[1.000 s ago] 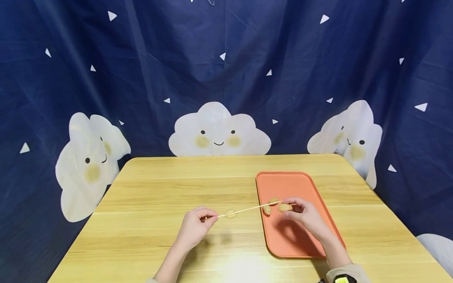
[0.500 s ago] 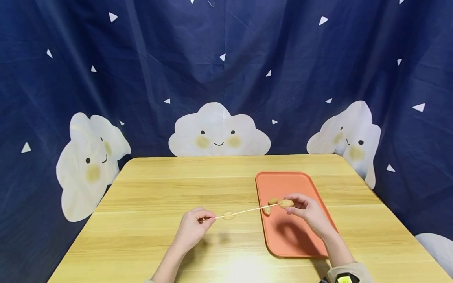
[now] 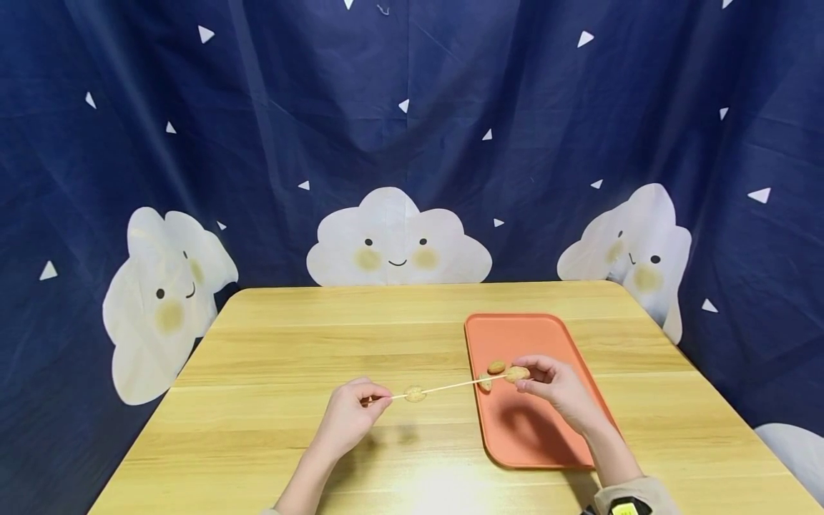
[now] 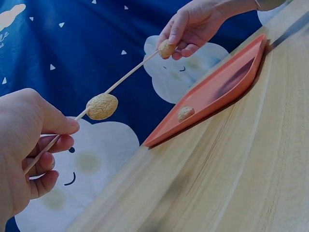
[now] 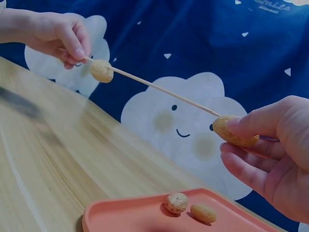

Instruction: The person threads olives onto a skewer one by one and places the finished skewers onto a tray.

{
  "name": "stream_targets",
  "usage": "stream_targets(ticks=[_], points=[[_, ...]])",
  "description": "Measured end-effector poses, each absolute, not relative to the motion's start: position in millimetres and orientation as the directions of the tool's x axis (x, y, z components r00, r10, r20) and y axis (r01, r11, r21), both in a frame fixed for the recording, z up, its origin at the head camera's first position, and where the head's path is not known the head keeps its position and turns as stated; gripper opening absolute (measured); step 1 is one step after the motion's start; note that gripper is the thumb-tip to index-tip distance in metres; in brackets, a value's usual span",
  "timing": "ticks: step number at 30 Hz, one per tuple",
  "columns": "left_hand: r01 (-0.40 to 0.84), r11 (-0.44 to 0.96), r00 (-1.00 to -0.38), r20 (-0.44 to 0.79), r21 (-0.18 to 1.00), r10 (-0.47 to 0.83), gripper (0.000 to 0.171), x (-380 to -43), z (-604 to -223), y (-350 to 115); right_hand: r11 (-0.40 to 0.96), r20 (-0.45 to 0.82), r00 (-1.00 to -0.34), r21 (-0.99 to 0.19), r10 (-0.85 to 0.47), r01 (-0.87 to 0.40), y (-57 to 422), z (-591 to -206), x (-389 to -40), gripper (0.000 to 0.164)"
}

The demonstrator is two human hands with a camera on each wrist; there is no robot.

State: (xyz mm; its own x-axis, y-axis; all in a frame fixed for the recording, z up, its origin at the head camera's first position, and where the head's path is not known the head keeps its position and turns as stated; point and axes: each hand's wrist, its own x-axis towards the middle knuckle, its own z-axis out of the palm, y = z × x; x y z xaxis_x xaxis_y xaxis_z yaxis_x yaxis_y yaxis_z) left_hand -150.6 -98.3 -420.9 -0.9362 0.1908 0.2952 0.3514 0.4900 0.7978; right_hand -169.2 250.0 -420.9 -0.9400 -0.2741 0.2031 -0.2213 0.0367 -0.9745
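My left hand point(image 3: 350, 415) pinches a thin wooden skewer point(image 3: 453, 386) near its left end, above the table. A tan, wrinkled oval food piece, like a small potato point(image 4: 102, 106), is threaded on it a little past my fingertips. Over the tray, the thumb and fingers of my right hand point(image 3: 561, 395) pinch another such piece point(image 5: 234, 130). The skewer's far tip meets this piece on its left side; the tip's end is hidden there. Two more tan pieces, one rounder point(image 5: 175, 203) and one longer point(image 5: 203, 213), lie in the orange tray point(image 3: 515, 332).
The tray rests on the right half of a light wooden table point(image 3: 309, 336). Behind the table hangs a dark blue curtain point(image 3: 277, 143) with white clouds and triangles. A watch point(image 3: 623, 508) sits at the right wrist.
The right hand has brought its tan piece from just below the skewer's tip onto the tip's end. The left hand and its threaded piece have shifted slightly left.
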Motion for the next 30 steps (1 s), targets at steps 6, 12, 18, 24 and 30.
stream_targets(ticks=[6,12,18,24,30], points=[[0.354,0.5,-0.935,0.297,0.79,0.193,0.004,-150.7,-420.2,-98.2,0.031,0.217,-0.932,-0.971,-0.291,-0.236,247.1,-419.9,-168.8,0.031],[0.353,0.497,-0.936,0.295,0.793,0.194,0.004,-151.3,-420.0,-98.6,0.023,0.24,-0.926,-0.966,-0.292,-0.258,244.8,-420.1,-168.8,0.027],[0.347,0.483,-0.938,0.293,0.804,0.186,0.004,-151.5,-421.9,-99.5,-0.027,0.26,-0.926,-0.965,-0.274,-0.263,243.9,-423.3,-168.1,0.027],[0.333,0.469,-0.943,0.281,0.818,0.179,0.008,-151.9,-423.2,-99.2,-0.11,0.322,-0.91,-0.947,-0.263,-0.303,242.4,-426.6,-168.7,0.033],[0.345,0.442,-0.938,0.288,0.828,0.193,0.008,-152.8,-425.3,-99.3,-0.144,0.356,-0.899,-0.933,-0.255,-0.329,239.7,-426.2,-169.7,0.032]])
